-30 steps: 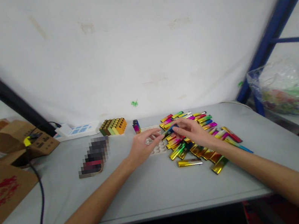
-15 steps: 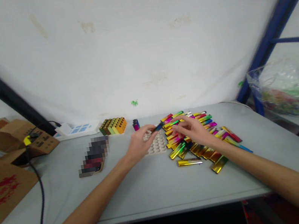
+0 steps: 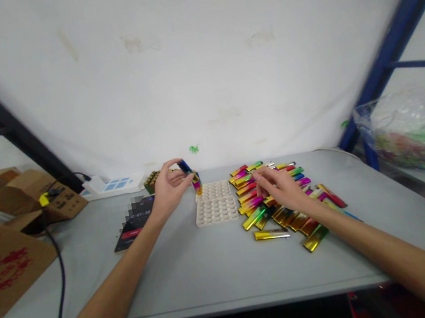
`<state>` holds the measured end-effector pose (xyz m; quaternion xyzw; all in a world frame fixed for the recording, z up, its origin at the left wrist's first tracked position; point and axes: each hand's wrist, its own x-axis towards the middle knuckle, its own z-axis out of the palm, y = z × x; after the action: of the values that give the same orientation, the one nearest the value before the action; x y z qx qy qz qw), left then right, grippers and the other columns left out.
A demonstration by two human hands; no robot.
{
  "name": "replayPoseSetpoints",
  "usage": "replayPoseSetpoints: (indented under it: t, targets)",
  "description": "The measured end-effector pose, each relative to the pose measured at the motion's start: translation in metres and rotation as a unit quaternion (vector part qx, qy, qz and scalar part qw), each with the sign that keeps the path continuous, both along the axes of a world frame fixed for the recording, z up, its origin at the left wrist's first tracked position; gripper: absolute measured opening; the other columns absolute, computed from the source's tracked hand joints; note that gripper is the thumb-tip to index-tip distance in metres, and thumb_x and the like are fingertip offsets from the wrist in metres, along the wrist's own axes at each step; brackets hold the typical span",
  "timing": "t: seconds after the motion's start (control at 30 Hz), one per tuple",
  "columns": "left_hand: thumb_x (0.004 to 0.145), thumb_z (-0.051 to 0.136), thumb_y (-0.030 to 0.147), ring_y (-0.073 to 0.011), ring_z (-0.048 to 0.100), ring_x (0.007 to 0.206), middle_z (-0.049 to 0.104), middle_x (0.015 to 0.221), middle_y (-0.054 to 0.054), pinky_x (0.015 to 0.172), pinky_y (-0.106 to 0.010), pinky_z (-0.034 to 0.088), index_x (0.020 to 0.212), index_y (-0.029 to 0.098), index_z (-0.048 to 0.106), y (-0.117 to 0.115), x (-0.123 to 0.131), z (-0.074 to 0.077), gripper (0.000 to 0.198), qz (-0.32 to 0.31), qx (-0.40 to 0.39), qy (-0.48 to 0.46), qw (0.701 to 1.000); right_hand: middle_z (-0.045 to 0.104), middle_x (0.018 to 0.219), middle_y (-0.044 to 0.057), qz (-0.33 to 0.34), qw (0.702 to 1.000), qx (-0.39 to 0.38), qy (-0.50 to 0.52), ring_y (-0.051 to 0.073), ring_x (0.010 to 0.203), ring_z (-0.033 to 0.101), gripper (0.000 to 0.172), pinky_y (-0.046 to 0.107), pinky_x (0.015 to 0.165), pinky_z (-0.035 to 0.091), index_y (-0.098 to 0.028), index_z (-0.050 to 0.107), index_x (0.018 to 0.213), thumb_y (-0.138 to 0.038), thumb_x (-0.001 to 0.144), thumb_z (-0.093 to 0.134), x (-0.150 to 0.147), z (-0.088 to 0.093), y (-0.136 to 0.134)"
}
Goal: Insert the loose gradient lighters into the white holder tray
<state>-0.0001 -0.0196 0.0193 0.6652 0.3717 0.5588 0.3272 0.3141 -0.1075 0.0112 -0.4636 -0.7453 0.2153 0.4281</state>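
My left hand [image 3: 170,187] pinches a dark blue, shiny lighter [image 3: 185,167] between thumb and fingers. It is tilted just above the far left corner of a white tray [image 3: 216,211] with rows of round holes. A few upright lighters [image 3: 198,186], pink and gold, stand in that corner. On the right, my right hand [image 3: 280,186] is over a pile of metallic lighters [image 3: 255,217] in gold, green, red and purple. Its fingers are curled together at the pile; what they hold, if anything, is hidden.
Behind my left hand stands a block of upright gold-coloured lighters [image 3: 152,182]. A phone [image 3: 136,228] lies to the left, with a power strip [image 3: 119,185] behind it. Cardboard boxes [image 3: 9,258] and a black cable [image 3: 60,282] fill the left side. A clear plastic bag [image 3: 411,126] is at right.
My left hand has moved left and up with the dark blue lighter, from over the tray to its far left corner. My right hand has shifted slightly right and down, its fingers curling at the pile.
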Motion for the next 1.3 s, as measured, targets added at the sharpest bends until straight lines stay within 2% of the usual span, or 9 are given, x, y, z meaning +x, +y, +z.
replayPoseSetpoints:
  t: [0.1, 0.3, 0.4, 0.53, 0.67, 0.73, 0.97, 1.3]
  targets:
    - [0.075, 0.084, 0.039, -0.0226, 0.077, 0.085, 0.076, 0.091, -0.005, 0.083, -0.036, 0.063, 0.132, 0.02, 0.054, -0.003, -0.003, 0.007, 0.067, -0.029, -0.001, 0.029, 0.999, 0.068, 0.068, 0.001, -0.002, 1.0, 0.011, -0.017, 0.018, 0.06, 0.063, 0.041, 0.03, 0.062, 0.047, -0.022, 0.064, 0.099, -0.056, 0.105, 0.041, 0.001, 0.0, 0.0]
    - [0.079, 0.081, 0.046, -0.0184, 0.073, 0.074, 0.075, 0.095, -0.007, 0.068, -0.029, 0.062, 0.122, 0.018, 0.064, -0.002, -0.008, 0.008, 0.054, -0.045, -0.002, 0.059, 0.997, 0.068, 0.068, 0.0, -0.005, 0.997, 0.045, -0.06, 0.018, 0.06, 0.062, 0.037, 0.031, 0.064, 0.045, -0.022, 0.063, 0.101, -0.049, 0.107, 0.038, 0.003, 0.0, 0.001]
    - [0.078, 0.081, 0.048, -0.019, 0.073, 0.074, 0.075, 0.097, -0.009, 0.069, -0.031, 0.062, 0.114, 0.017, 0.07, 0.0, -0.011, 0.007, 0.048, -0.052, -0.004, 0.1, 0.994, 0.067, 0.068, 0.0, -0.009, 0.995, 0.057, -0.085, 0.018, 0.061, 0.062, 0.035, 0.031, 0.066, 0.044, -0.021, 0.064, 0.103, -0.045, 0.108, 0.038, 0.003, -0.001, 0.002]
    - [0.079, 0.079, 0.047, -0.0209, 0.071, 0.084, 0.075, 0.097, -0.009, 0.073, -0.031, 0.061, 0.1, 0.017, 0.076, 0.001, -0.017, 0.011, 0.037, -0.035, 0.057, 0.206, 0.976, 0.069, 0.074, 0.002, -0.007, 0.989, 0.075, -0.125, 0.019, 0.066, 0.062, 0.033, 0.032, 0.068, 0.042, -0.021, 0.064, 0.103, -0.042, 0.107, 0.039, 0.006, -0.003, 0.003]
    - [0.083, 0.075, 0.044, -0.0196, 0.07, 0.079, 0.077, 0.093, -0.006, 0.072, -0.029, 0.058, 0.1, 0.022, 0.078, 0.006, -0.025, 0.013, 0.029, -0.029, 0.117, 0.296, 0.948, 0.069, 0.077, 0.003, -0.01, 0.986, 0.083, -0.145, 0.02, 0.068, 0.062, 0.032, 0.032, 0.068, 0.041, -0.022, 0.064, 0.109, -0.041, 0.107, 0.039, 0.007, -0.005, 0.003]
    - [0.085, 0.074, 0.044, -0.0196, 0.071, 0.08, 0.078, 0.093, -0.005, 0.075, -0.03, 0.058, 0.101, 0.023, 0.079, 0.01, -0.028, 0.012, 0.027, -0.034, 0.132, 0.32, 0.938, 0.067, 0.077, 0.003, -0.007, 0.984, 0.087, -0.154, 0.02, 0.067, 0.061, 0.032, 0.032, 0.067, 0.04, -0.021, 0.063, 0.105, -0.041, 0.108, 0.038, 0.007, -0.005, 0.003]
    - [0.088, 0.071, 0.051, -0.0201, 0.073, 0.087, 0.078, 0.1, -0.007, 0.078, -0.03, 0.062, 0.104, 0.021, 0.079, 0.011, -0.029, 0.007, 0.035, -0.054, 0.121, 0.322, 0.937, 0.062, 0.075, 0.001, 0.006, 0.979, 0.101, -0.177, 0.017, 0.065, 0.056, 0.032, 0.03, 0.065, 0.036, -0.021, 0.057, 0.088, -0.038, 0.108, 0.039, 0.007, -0.003, 0.003]
    - [0.087, 0.07, 0.058, -0.0197, 0.073, 0.085, 0.077, 0.097, -0.007, 0.078, -0.03, 0.064, 0.105, 0.02, 0.079, 0.012, -0.028, 0.005, 0.042, -0.052, 0.125, 0.314, 0.94, 0.064, 0.073, 0.001, 0.011, 0.974, 0.12, -0.192, 0.016, 0.063, 0.057, 0.03, 0.029, 0.065, 0.037, -0.021, 0.058, 0.086, -0.033, 0.107, 0.041, 0.01, -0.001, 0.004]
